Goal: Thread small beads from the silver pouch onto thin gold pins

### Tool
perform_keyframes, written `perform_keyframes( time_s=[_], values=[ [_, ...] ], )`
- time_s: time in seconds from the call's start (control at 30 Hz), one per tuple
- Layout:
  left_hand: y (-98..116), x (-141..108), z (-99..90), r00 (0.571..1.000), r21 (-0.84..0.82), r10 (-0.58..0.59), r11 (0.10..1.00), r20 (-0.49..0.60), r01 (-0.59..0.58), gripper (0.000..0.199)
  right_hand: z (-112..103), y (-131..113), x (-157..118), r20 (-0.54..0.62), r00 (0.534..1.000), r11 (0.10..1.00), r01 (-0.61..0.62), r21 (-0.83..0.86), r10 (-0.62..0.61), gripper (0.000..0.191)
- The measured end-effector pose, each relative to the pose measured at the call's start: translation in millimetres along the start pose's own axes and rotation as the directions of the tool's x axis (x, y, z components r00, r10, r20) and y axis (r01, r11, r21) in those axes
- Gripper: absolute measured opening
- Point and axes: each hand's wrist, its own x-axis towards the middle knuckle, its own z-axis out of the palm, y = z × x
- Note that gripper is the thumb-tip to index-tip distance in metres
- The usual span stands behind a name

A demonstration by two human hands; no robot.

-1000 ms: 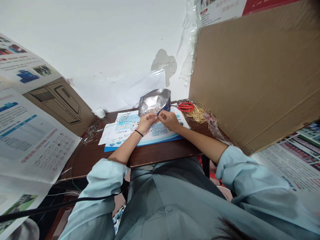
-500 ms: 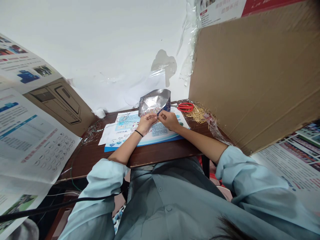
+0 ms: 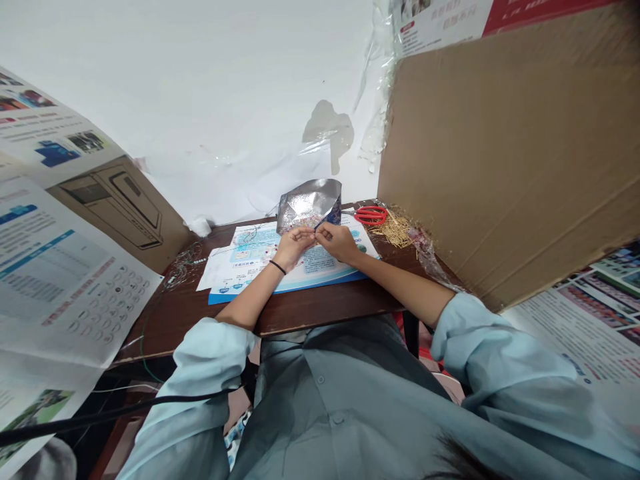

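My left hand (image 3: 296,247) and my right hand (image 3: 336,240) meet fingertip to fingertip in front of an opened silver foil bag (image 3: 310,199). Both sets of fingers are closed in a pinch; whatever sits between them is too small to make out. Small bead-like pieces (image 3: 306,221) lie in the bag's mouth. Beneath my hands spreads a printed sheet (image 3: 265,277) with blue edging, and a few tiny coloured bits (image 3: 271,252) rest on it beside my left hand. A thin string of pale beads (image 3: 201,261) lies at the sheet's left side.
Red-handled scissors (image 3: 371,215) and a heap of thin golden sticks (image 3: 395,230) lie right of the bag, near a crumpled clear wrapper (image 3: 425,250). Tangled clear thread (image 3: 183,267) is on the left. Cardboard panels (image 3: 500,147) and a white wall (image 3: 225,80) enclose the brown table (image 3: 325,310).
My right hand's fingertips have shifted very slightly to the left, towards my left fingertips. The bag, scissors and sheet stay where they were.
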Motion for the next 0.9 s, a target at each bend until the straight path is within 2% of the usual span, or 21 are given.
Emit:
perform_keyframes(
  time_s=[0.4,0.5,0.73,0.9],
  values=[
    [0.4,-0.3,1.0,1.0,0.008,-0.003,1.0,-0.014,0.003,0.055,1.4,5.8,2.0,-0.011,1.0,0.994,0.01,0.108,-0.009,0.009],
    [1.3,-0.5,1.0,1.0,-0.001,-0.015,1.0,-0.023,0.015,0.054,0.2,5.6,3.0,0.016,1.0,0.986,-0.004,0.164,0.001,0.004],
    [3.2,-1.1,-1.6,0.998,-0.035,-0.059,0.998,0.001,0.059,0.048,1.2,10.3,5.1,0.079,0.997,0.945,-0.028,0.327,0.003,0.007],
    [6.5,-1.9,-2.5,0.996,-0.047,-0.084,0.995,0.009,0.085,0.047,2.3,13.1,6.5,0.087,0.996,0.946,-0.018,0.323,-0.011,0.01]
  ],
)
